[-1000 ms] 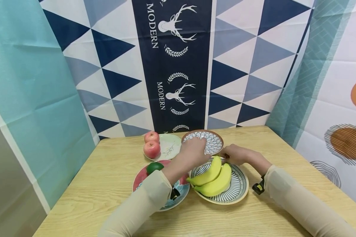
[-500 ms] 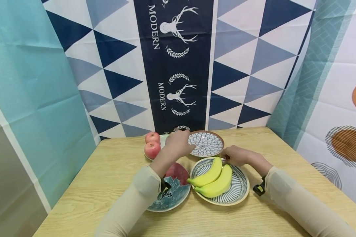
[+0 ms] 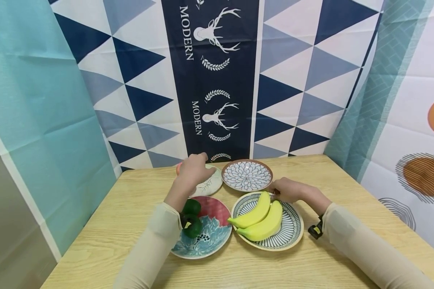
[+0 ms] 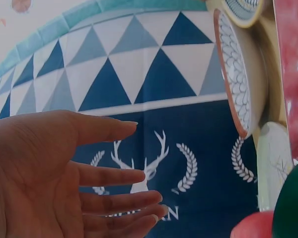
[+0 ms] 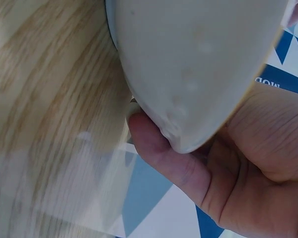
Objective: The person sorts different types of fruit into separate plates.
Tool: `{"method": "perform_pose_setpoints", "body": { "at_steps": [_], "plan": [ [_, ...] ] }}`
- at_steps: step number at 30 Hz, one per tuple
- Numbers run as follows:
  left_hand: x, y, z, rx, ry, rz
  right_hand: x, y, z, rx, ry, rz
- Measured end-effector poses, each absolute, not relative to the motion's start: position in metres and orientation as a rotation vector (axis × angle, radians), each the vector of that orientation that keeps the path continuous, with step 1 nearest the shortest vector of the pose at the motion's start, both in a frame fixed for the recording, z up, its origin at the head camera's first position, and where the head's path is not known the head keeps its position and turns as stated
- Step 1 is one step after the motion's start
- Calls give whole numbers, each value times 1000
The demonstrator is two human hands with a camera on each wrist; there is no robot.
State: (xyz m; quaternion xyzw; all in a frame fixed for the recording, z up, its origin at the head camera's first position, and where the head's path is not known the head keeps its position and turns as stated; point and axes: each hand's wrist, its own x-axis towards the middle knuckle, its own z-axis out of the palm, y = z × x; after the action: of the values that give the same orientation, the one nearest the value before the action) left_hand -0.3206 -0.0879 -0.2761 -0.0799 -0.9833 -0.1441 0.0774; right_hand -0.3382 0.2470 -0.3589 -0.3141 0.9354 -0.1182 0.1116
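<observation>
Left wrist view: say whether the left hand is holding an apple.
No: the left hand grips nothing, its fingers extended and the red apple lying apart from them.

Head pic bright w/ soft shadows on table (image 3: pixel 97 241); wrist pics dimmer, hazier.

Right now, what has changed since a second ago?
The left hand has moved left, from the brown-rimmed, petal-patterned round bowl toward the round pale-green plate, now hiding most of the red apples in the head view; no grasp or release shows. The right hand still grips the yellow-rimmed, line-patterned round plate under the yellow bananas; plates and bananas stayed put.
</observation>
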Motion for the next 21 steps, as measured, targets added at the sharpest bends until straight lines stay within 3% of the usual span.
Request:
{"method": "perform_pose_setpoints", "body": {
  "at_steps": [21],
  "plan": [
    [-335, -133, -291, -34, -2973, -503, -341, 247, -361, -887, 2725, -345]
  ]
}}
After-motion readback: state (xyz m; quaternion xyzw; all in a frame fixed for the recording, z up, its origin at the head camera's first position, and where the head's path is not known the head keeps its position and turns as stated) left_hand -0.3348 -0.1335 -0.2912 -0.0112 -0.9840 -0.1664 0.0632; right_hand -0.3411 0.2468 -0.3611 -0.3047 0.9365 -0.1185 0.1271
